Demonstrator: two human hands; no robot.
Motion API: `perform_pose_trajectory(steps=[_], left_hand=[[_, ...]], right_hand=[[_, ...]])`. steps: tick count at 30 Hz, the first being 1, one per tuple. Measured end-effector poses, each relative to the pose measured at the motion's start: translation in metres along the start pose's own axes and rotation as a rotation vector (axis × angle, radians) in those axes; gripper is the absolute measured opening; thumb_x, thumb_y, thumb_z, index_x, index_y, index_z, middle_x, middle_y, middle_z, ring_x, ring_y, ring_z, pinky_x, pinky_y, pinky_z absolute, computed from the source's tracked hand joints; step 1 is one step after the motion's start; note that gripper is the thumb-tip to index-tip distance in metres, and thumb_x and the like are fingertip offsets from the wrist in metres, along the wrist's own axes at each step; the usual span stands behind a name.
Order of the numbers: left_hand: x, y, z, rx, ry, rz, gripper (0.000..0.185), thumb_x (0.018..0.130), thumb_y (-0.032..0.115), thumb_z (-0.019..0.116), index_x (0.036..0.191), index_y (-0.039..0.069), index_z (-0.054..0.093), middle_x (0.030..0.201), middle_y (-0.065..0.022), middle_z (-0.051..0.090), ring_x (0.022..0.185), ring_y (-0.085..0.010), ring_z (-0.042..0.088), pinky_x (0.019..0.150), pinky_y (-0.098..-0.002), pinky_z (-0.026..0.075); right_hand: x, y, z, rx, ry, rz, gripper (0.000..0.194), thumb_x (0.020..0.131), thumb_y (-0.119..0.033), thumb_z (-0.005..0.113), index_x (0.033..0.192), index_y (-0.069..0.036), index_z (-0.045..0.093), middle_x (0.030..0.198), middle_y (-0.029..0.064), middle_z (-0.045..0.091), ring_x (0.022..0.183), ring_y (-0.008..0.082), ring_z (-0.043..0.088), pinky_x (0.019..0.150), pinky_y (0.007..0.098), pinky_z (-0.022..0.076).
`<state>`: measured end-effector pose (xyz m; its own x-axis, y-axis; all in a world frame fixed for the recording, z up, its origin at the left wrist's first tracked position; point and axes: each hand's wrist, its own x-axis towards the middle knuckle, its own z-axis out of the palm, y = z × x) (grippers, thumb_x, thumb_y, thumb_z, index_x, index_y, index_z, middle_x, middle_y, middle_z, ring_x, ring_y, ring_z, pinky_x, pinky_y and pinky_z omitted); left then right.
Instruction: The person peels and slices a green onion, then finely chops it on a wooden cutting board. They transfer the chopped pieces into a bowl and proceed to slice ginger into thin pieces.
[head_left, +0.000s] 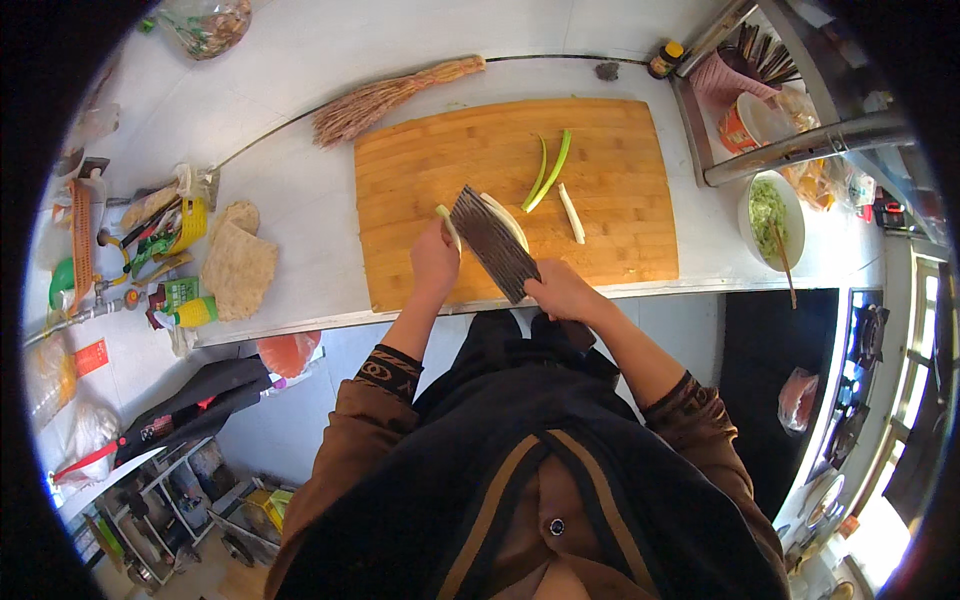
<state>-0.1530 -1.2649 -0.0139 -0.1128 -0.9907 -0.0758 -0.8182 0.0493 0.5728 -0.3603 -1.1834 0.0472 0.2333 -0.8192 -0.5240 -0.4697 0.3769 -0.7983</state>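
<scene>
A wooden cutting board (480, 135) lies on the white counter before me. My right hand (562, 291) grips a wide cleaver (495, 244), its dark ridged blade slanting up and left over the board. At the board's left front, my left hand (436, 255) holds a pale green-white vegetable stalk (448, 225) beside the blade. Another pale stalk piece (506, 217) shows just behind the cleaver, partly hidden by it. Two green stalks (553, 174) lie near the board's middle, with a thin white stalk (572, 215) to their right.
A straw whisk broom (397, 97) lies behind the board. Flatbread (240, 266), packets and a yellow basket (193, 219) stand left. At right, a white bowl (796, 238) of shredded green food holds chopsticks (783, 262), below a metal rack (697, 142). A small jar (665, 60) stands behind.
</scene>
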Motion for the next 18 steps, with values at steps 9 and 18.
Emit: perform_pose_trajectory(steps=[9, 18], left_hand=[[0.001, -0.011, 0.007, -0.059, -0.009, -0.020, 0.026, 0.075, 0.001, 0.060, 0.101, 0.004, 0.060, 0.076, -0.0146, 0.063, 0.072, -0.0315, 0.063, 0.064, -0.0402, 0.049], [0.005, -0.009, 0.011, -0.121, 0.011, -0.064, 0.036, 0.073, 0.001, 0.062, 0.109, 0.004, 0.057, 0.080, -0.0142, 0.064, 0.076, -0.0303, 0.064, 0.068, -0.0383, 0.050]], right_hand=[[-0.021, 0.012, -0.003, 0.127, -0.115, 0.143, 0.021, 0.079, -0.015, 0.049, 0.076, 0.005, 0.054, 0.052, 0.0116, 0.053, 0.044, 0.0218, 0.058, 0.045, 0.0359, 0.0480], [-0.048, 0.011, 0.001, 0.227, -0.208, 0.190, 0.018, 0.080, -0.014, 0.049, 0.073, 0.002, 0.050, 0.053, 0.0078, 0.051, 0.041, 0.0174, 0.052, 0.040, 0.0314, 0.0430]])
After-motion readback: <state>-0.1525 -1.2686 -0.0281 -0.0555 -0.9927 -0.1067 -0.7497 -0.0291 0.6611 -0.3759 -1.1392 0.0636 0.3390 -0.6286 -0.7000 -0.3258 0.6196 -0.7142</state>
